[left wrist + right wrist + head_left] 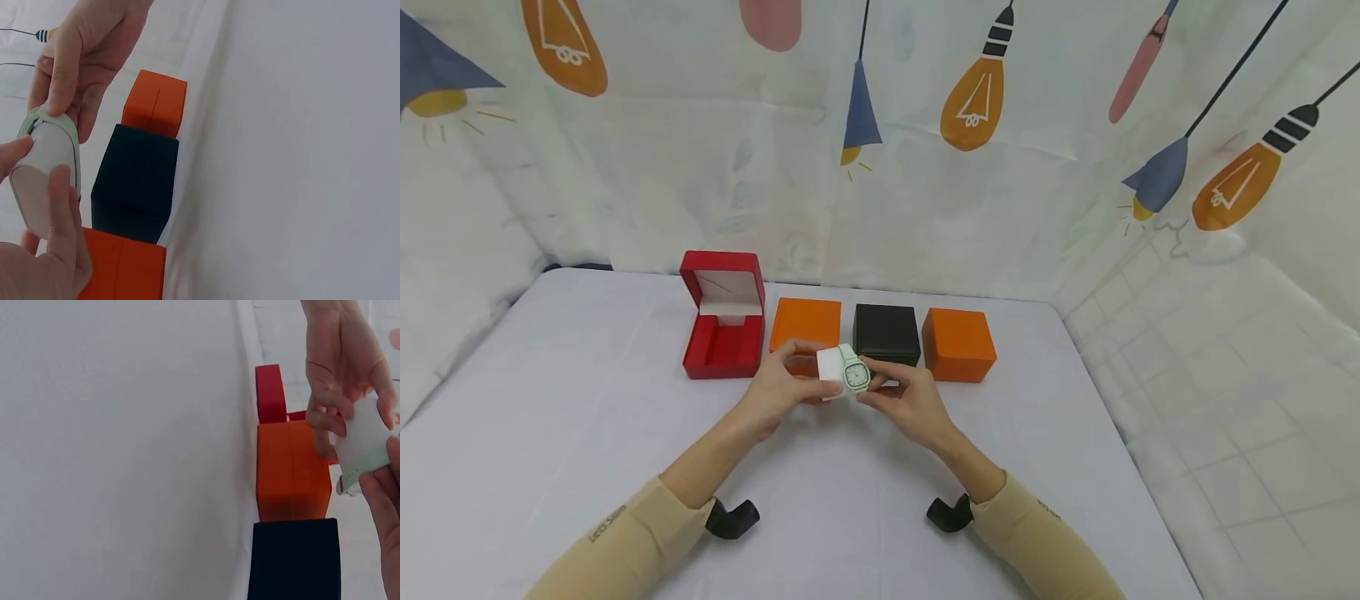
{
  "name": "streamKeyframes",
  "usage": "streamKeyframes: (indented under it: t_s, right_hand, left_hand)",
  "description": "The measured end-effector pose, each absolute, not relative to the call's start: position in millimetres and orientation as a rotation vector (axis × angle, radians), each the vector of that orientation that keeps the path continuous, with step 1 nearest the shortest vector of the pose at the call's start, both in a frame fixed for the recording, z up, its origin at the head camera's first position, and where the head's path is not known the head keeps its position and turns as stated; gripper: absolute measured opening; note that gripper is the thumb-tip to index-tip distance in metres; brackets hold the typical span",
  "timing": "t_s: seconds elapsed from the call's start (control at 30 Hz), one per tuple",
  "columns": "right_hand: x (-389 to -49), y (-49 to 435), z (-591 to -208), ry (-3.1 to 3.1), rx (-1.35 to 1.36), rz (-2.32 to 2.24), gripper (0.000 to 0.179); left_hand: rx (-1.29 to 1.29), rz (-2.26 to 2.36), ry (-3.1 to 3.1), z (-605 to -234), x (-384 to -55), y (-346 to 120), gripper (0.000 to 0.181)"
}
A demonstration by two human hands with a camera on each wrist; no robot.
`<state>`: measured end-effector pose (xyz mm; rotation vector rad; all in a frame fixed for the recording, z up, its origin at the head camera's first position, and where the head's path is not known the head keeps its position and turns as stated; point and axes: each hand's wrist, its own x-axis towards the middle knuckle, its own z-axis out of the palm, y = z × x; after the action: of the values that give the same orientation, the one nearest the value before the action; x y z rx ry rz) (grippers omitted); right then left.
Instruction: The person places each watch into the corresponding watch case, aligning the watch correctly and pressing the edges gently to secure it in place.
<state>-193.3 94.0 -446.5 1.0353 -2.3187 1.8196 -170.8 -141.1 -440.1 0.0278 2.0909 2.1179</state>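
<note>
A pale green wristwatch [856,375] with a squarish dial sits at one end of a white watch cushion [829,363], above the table in the head view. My left hand [775,385] grips the cushion from its left side, thumb in front. From the right, my right hand [919,406] pinches the watch by its strap. In the left wrist view the strap wraps round the end of the cushion [47,153]. The right wrist view shows the strap [369,464] with small holes, between the right fingers and the cushion.
Behind the hands stand an open red watch box [722,367], an orange box [808,318], a black box [886,332] and a second orange box [962,346], in a row. A white cloth covers the table [865,517]. A patterned curtain [700,167] hangs behind.
</note>
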Motion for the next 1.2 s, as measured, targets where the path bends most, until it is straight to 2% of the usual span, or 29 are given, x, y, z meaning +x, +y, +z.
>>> streamKeyframes:
  t_s: [0.4, 0.9, 1.2]
  right_hand:
    - [-193.9, 92.7, -447.0, -2.285, 1.023, 1.892, 0.052]
    - [-201.6, 98.8, -447.0, -2.274, 1.236, 1.778, 0.05]
    - [-195.6, 96.0, -444.3, -2.276, 1.185, 1.754, 0.051]
  left_hand:
    - [0.028, 2.08, 2.116, -432.9, -172.8, -143.2, 0.068]
    - [-0.034, 2.094, 2.051, -431.9, -172.8, -146.6, 0.069]
    - [-0.069, 2.112, 2.016, -432.9, -172.3, -142.8, 0.064]
